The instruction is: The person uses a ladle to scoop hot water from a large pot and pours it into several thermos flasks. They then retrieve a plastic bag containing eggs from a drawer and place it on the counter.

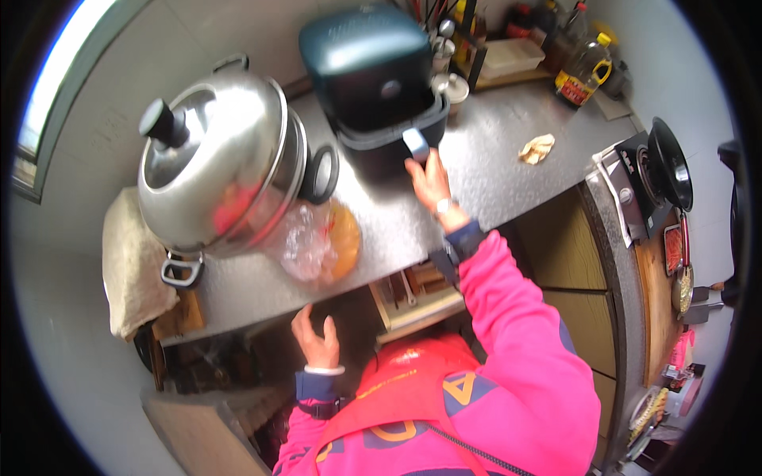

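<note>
My right hand [431, 181] grips the handle [415, 144] of an air fryer basket [390, 140]. The basket sits partly pulled out of the dark green air fryer [366, 56], and its inside is too dark to make out. My left hand [315, 339] holds nothing, its fingers apart, just off the front edge of the metal counter [393, 238]. Between my hands, a clear plastic bag [306, 244] lies against a round orange-brown thing [344, 241]. A large steel steamer pot [232, 160] with a domed lid stands to the left.
Below the counter a drawer [417, 303] stands open with utensils inside. A crumpled paper [537, 149] lies at right, near an oil bottle [586, 71]. Farther right, a wok [670, 163] sits over a portable stove [632, 184]. A cutting board [658, 321] lies beyond.
</note>
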